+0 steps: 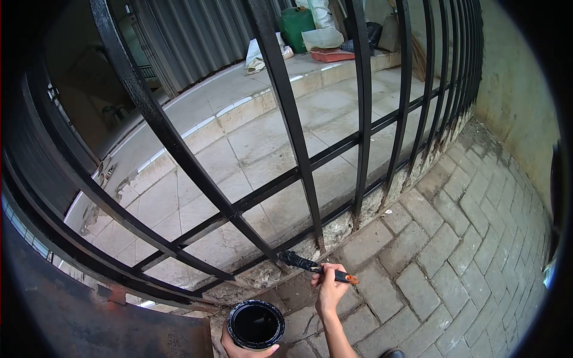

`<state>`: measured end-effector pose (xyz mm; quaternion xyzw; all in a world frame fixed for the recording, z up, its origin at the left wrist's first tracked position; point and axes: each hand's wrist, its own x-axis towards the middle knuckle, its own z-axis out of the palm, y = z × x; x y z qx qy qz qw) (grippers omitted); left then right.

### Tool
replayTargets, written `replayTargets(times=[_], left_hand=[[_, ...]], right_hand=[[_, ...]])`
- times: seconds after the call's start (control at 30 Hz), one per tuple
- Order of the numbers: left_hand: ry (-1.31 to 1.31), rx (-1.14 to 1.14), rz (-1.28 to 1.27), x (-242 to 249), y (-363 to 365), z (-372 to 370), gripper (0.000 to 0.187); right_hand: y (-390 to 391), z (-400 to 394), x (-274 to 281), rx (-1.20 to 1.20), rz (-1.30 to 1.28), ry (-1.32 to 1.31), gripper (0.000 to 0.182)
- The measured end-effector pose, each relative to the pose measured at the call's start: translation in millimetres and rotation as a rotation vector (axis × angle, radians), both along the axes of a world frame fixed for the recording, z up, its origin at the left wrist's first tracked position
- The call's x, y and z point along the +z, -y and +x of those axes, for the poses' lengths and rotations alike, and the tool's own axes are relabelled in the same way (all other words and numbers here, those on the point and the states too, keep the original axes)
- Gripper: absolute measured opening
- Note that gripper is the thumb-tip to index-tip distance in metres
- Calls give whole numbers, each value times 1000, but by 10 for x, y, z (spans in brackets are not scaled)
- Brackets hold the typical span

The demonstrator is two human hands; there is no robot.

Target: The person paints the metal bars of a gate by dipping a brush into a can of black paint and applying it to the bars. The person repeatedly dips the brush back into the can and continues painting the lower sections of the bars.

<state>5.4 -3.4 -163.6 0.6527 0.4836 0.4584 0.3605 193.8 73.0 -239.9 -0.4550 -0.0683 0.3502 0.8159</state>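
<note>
My right hand (332, 289) is closed round the handle of a paintbrush (310, 265), whose black-coated bristles touch the foot of a black metal bar (253, 234). Low in the view, my left hand (237, 349) grips an open can of black paint (255, 324) from beneath and the side, thumb near the rim. The bar belongs to a barred metal fence (304, 170) with a horizontal crossbar. Its lower rail runs along a rough concrete edge (340, 228) just beyond the brush.
Brick paving (418, 292) spreads to the right, up to a wall (519, 89). At the lower left is a rusty metal panel (107, 328). Behind the bars are a tiled step (239, 113), a green container (296, 28) and a red tray (332, 55).
</note>
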Motion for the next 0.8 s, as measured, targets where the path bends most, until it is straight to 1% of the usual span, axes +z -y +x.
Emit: replayTargets(times=[0.1, 0.2, 0.3, 0.4, 0.5, 0.6, 0.73, 0.77, 0.8], left_hand=[[-50, -16, 28, -17, -9, -25, 94], [-33, -19, -12, -4, -13, -15, 94], [-50, -38, 8, 10, -27, -22, 94], [-71, 11, 27, -51, 5, -51, 93], [-125, 0, -9, -35, -3, -68, 93], [-1, -4, -20, 1, -5, 22, 92], [-31, -26, 9, 18, -24, 11, 91], [-38, -23, 14, 24, -22, 14, 91], [-46, -21, 17, 28, -14, 17, 91]], right_hand=[[22, -67, 104, 31, -28, 108, 17], [42, -79, 222, 37, 49, -38, 17], [61, -35, 74, -9, 89, -76, 16], [37, -50, 40, 14, 48, -30, 15], [75, -29, 46, 25, 95, -78, 14], [45, -86, 31, 39, 60, -67, 14], [74, -4, 15, 29, 36, -22, 15], [67, -12, 50, 22, 59, -81, 15], [55, -38, 64, 29, 43, -57, 14]])
